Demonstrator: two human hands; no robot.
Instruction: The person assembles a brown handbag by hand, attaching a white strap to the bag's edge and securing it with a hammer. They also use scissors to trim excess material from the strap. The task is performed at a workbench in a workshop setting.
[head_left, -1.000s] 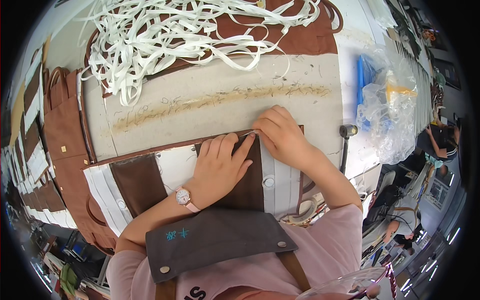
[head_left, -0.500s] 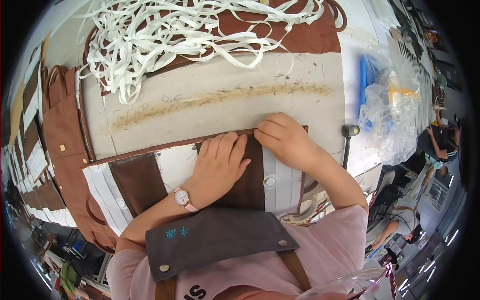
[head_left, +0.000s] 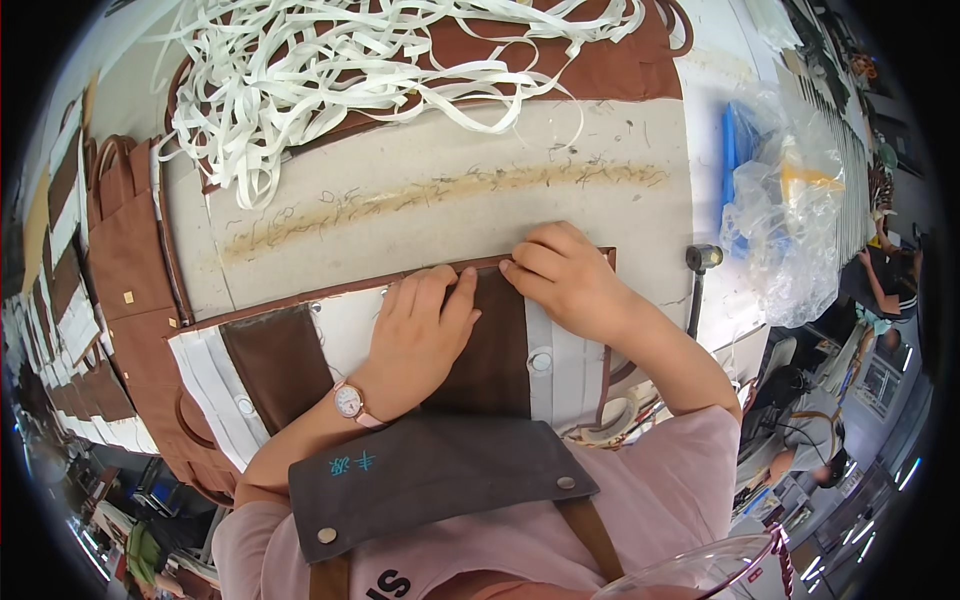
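A brown bag piece (head_left: 487,345) with white and grey lining strips lies flat before me, its brown folded edge running along the far side. My left hand (head_left: 418,328), with a pink-strapped watch on its wrist, rests on the piece. Its fingers lie stretched out, tips at the folded edge. To its right my right hand (head_left: 566,278) is closed, curled fingers and thumb pinching that edge near the right corner. A round metal snap (head_left: 540,361) shows on the grey strip below my right hand. The fingertips of the right hand are partly hidden.
White tape (head_left: 290,95) lies tangled over brown bags at the far side. More brown bags (head_left: 130,270) are stacked at left. Clear plastic bags (head_left: 785,210) and a black lamp on a stalk (head_left: 704,258) stand at right. Thread scraps cover a yellowish glue streak (head_left: 400,198).
My left hand has slid a little to the left along the folded edge, away from the right hand. My right hand has shifted only slightly, still at the edge.
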